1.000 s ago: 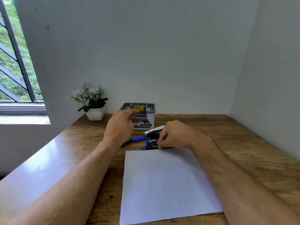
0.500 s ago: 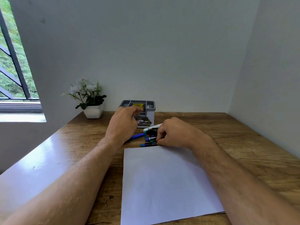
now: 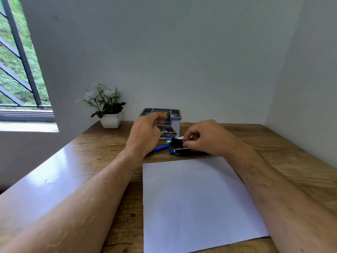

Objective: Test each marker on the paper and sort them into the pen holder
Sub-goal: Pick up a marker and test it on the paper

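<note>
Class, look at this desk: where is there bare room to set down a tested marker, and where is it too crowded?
Free: the wooden desk right of the paper, and the glossy stretch between the potted plant and the left forearm. Crowded: between pen holder and paper, where the markers and both hands sit.

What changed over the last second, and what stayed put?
The right hand has gone from resting on the marker pile to pinching a black marker. The left hand still hovers by the pen holder. The paper stays blank.
</note>
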Action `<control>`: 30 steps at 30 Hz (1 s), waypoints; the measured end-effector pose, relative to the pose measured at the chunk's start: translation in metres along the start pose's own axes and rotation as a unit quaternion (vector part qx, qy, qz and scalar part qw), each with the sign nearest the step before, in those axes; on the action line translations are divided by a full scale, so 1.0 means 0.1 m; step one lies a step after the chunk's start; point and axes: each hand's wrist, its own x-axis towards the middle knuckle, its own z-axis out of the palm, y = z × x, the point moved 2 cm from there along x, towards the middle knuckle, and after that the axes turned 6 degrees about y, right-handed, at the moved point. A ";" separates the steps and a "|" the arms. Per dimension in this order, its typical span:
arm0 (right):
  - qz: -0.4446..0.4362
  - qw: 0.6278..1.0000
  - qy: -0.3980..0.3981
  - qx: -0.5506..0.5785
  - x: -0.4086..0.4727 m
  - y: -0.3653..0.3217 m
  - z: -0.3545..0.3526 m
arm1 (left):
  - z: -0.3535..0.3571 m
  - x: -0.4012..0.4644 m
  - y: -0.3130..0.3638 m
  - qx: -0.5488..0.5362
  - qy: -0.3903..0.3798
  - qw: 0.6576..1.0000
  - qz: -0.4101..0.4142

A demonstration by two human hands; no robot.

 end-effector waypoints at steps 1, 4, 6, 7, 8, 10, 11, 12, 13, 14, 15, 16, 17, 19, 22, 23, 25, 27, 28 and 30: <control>0.000 0.998 0.039 0.045 0.00 0.02 -0.02 | 0.00 -0.01 0.02 -0.018 -0.006 1.000 -0.005; -0.001 0.976 0.125 0.181 0.01 -0.01 -0.04 | 0.03 -0.05 0.08 -0.068 -0.060 0.996 -0.006; 0.004 0.960 0.154 0.235 0.01 -0.03 -0.03 | 0.06 -0.07 0.10 -0.107 -0.105 0.989 -0.004; 0.012 0.952 0.166 0.258 0.02 -0.03 -0.02 | 0.07 -0.09 0.12 -0.121 -0.124 0.985 0.000; 0.024 0.943 0.176 0.282 0.02 -0.03 -0.02 | 0.08 -0.10 0.13 -0.128 -0.139 0.982 0.004; 0.057 0.916 0.185 0.352 0.04 -0.01 -0.01 | 0.07 -0.11 0.13 -0.129 -0.157 0.979 0.014; 0.073 0.895 0.185 0.398 0.04 -0.01 0.00 | 0.07 -0.11 0.13 -0.122 -0.157 0.980 0.020; 0.088 0.873 0.186 0.443 0.05 0.00 -0.01 | 0.06 -0.11 0.12 -0.120 -0.153 0.981 0.020; 0.106 0.852 0.188 0.477 0.05 0.00 -0.01 | 0.06 -0.10 0.11 -0.136 -0.146 0.980 0.010; 0.125 0.838 0.187 0.497 0.05 0.02 -0.03 | 0.05 -0.09 0.10 -0.171 -0.139 0.975 -0.013; 0.144 0.828 0.183 0.510 0.04 0.04 -0.04 | 0.04 -0.08 0.09 -0.223 -0.132 0.965 -0.044; 0.163 0.821 0.174 0.519 0.03 0.07 -0.06 | 0.03 -0.06 0.09 -0.279 -0.125 0.949 -0.075; 0.182 0.816 0.160 0.525 0.02 0.11 -0.07 | 0.01 -0.05 0.09 -0.331 -0.114 0.931 -0.103; 0.208 0.828 0.118 0.507 0.00 0.17 -0.06 | -0.02 -0.03 0.08 -0.402 -0.074 0.901 -0.144; 0.205 0.879 0.054 0.427 -0.01 0.15 -0.02 | -0.03 -0.01 0.04 -0.449 -0.057 0.873 -0.181; 0.196 0.890 0.038 0.409 0.00 0.12 -0.01 | -0.02 -0.01 0.04 -0.451 -0.058 0.870 -0.191; 0.177 0.905 0.010 0.387 0.01 0.06 0.02 | -0.02 0.00 0.00 -0.440 -0.053 0.872 -0.207; 0.166 0.912 -0.017 0.375 0.02 0.02 0.06 | -0.01 0.00 -0.02 -0.429 -0.054 0.877 -0.211; 0.162 0.914 -0.027 0.370 0.02 -0.01 0.08 | 0.00 0.00 -0.03 -0.425 -0.056 0.879 -0.209; 0.160 0.915 -0.033 0.368 0.01 -0.06 0.12 | 0.04 0.00 -0.02 -0.422 -0.061 0.881 -0.208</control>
